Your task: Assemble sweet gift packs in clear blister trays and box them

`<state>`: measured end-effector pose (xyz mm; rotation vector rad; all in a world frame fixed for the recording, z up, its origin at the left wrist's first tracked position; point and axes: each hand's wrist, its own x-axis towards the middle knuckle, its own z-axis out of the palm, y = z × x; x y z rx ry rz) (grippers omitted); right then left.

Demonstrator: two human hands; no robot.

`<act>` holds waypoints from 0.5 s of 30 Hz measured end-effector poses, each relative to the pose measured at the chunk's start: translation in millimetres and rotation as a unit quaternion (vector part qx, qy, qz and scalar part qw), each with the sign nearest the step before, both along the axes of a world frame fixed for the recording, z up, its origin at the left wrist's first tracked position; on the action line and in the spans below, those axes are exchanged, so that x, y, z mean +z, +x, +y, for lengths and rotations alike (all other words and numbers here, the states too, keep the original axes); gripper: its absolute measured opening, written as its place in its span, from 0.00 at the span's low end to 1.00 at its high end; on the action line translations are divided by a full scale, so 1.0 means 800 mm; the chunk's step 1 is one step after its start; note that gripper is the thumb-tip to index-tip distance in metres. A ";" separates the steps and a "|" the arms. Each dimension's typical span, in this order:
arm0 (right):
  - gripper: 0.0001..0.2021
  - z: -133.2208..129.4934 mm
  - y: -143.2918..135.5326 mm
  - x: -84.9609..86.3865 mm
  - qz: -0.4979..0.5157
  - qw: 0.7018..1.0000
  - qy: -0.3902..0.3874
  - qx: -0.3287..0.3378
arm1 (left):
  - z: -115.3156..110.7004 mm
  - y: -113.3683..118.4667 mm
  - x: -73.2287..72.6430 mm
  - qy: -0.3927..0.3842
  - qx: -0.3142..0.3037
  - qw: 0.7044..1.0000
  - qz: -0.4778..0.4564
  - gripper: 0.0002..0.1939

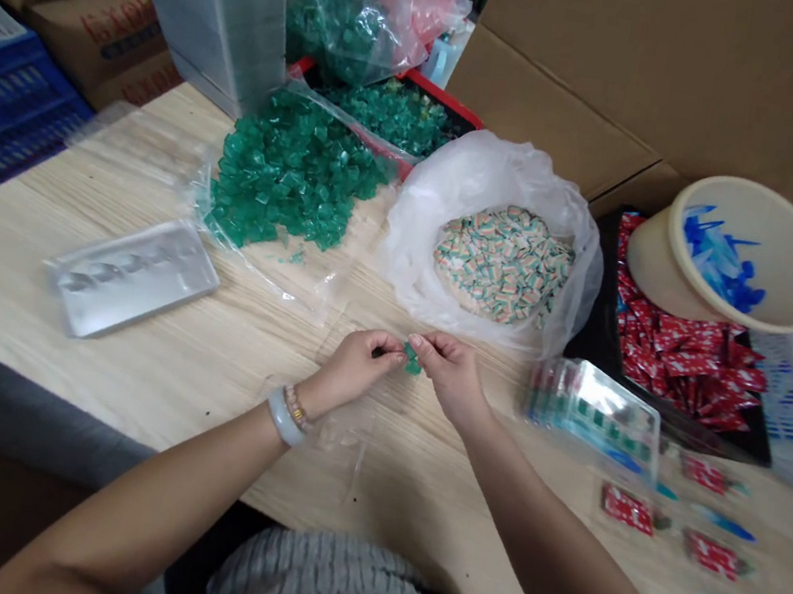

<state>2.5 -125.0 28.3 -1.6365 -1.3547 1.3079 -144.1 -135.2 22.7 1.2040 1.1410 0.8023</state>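
Low over the middle of the table, my left hand [358,369] and my right hand [455,376] meet fingertip to fingertip. Both pinch one small translucent green plastic piece [414,361]. Below my hands lies clear plastic [345,425], whose shape is hard to make out. Just beyond them is a heap of similar green pieces [295,179] on an opened clear bag. A white plastic bag [423,231], also beyond my hands, stands open around many small striped squares [500,264].
At left lies a clear moulded tray [141,280]; behind it rises a stack of clear plastic [208,12]. To the right are filled clear trays [596,417], red packets [690,361] in a black tray, and a cream bucket [777,249] holding blue pieces. Red-and-blue sets lie at front right.
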 end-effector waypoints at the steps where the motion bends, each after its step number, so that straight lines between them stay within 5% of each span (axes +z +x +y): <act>1: 0.18 -0.001 0.000 -0.002 0.001 1.000 -0.004 -0.006 | 0.000 0.000 0.000 0.000 -0.006 1.000 -0.006 0.06; 7: 0.20 0.000 -0.004 -0.006 0.081 0.994 -0.073 0.001 | -0.003 -0.008 -0.004 -0.104 -0.029 0.985 -0.131 0.09; 10: 0.18 -0.005 -0.003 -0.002 0.072 0.997 -0.021 -0.010 | -0.004 -0.010 -0.003 -0.186 -0.032 0.958 -0.217 0.11; 15: 0.13 -0.030 -0.006 0.004 -0.002 0.997 0.075 -0.023 | -0.008 -0.005 0.000 -0.101 0.030 0.983 -0.151 0.09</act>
